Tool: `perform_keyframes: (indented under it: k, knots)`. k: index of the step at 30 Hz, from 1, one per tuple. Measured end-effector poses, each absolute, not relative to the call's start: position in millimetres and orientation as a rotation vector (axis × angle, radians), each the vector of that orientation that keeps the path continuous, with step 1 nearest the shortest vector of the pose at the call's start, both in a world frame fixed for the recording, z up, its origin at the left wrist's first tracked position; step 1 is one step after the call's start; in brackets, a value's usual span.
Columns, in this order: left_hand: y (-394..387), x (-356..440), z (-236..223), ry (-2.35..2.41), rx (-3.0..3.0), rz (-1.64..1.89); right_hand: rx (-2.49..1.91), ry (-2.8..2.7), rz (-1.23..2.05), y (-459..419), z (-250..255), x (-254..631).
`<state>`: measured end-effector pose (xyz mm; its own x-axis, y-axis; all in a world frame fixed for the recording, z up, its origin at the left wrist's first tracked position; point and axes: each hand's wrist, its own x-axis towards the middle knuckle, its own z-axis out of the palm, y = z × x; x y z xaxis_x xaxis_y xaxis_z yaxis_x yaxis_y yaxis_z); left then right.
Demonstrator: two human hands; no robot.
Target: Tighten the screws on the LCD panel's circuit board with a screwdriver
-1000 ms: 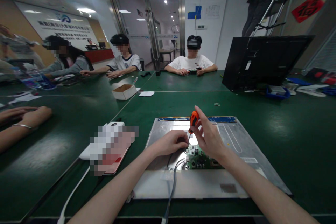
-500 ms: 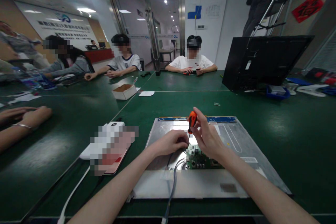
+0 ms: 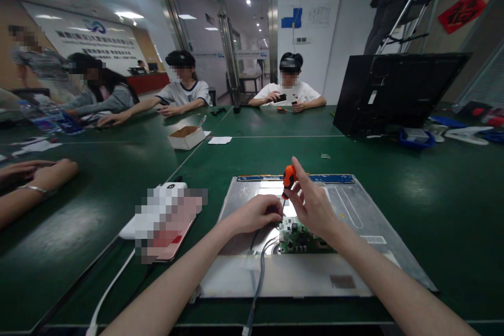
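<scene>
My right hand [image 3: 315,205] is closed on an orange and black screwdriver [image 3: 289,176], held nearly upright with its index finger raised by the handle's top. The shaft points down to the left edge of a green circuit board [image 3: 299,241]. My left hand [image 3: 262,212] is closed beside the shaft, fingertips pinched together close to the tip; what they hold is hidden. Under both hands lies a flat silver metal panel [image 3: 346,268] with a blue strip board [image 3: 334,179] along its far edge. A grey cable [image 3: 260,278] runs from the circuit board toward me.
On the left lie a white device [image 3: 157,205] and a pink phone [image 3: 173,241], with a white cable. Farther off are an open white box [image 3: 187,138] and a black monitor [image 3: 394,94]. A co-worker's hands [image 3: 47,176] rest at far left; other people sit across the table.
My right fingers have shifted slightly on the screwdriver handle, the index finger a bit higher. My left hand stays put. Across the table, a person has let go of a red-handled tool and lifted a dark object.
</scene>
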<state>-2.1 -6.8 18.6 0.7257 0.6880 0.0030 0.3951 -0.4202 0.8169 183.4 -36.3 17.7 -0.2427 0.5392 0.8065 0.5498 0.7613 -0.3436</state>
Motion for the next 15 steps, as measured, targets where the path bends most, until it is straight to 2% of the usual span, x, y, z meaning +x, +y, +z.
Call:
perform_keyframes:
  k: [15]
  knots:
    - [-4.8,-3.0,15.6,0.841,2.099,0.416,-0.822,-1.921,-0.013,-35.2,14.9,184.4]
